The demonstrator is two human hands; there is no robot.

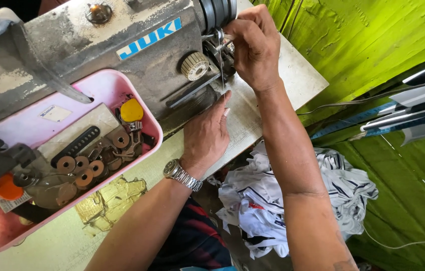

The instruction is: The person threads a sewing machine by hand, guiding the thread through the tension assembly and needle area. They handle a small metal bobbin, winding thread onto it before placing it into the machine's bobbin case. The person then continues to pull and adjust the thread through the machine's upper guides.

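A pink tray (103, 86) is seen at the far left, set against the body of a grey sewing machine (67, 45). It is crowded with bobbins (78, 164), a yellow piece (131, 110) and small metal parts, so little free room is left inside its rim. The tray's lower edge hangs close to the near edge of the worn table (62, 241), where a strip of bare surface is left open.

Further right, the left hand (205, 135), with a metal watch (182, 174) at the wrist, is laid palm down on the table just below the machine's end. Its fingers are held straight and together, and a fingertip is pressed at the foot of a thin thread (221, 70); nothing is gripped in it.

Above it, the right hand (255, 47) is curled at the thread guide by the handwheel (218, 12), its fingertips pinched together. The thread appears to be held there, though the grip itself is hidden by the knuckles.

Beyond the table's right edge, a heap of white striped cloth (273, 200) is piled below, and green sheeting (373, 40) closes off the right side.
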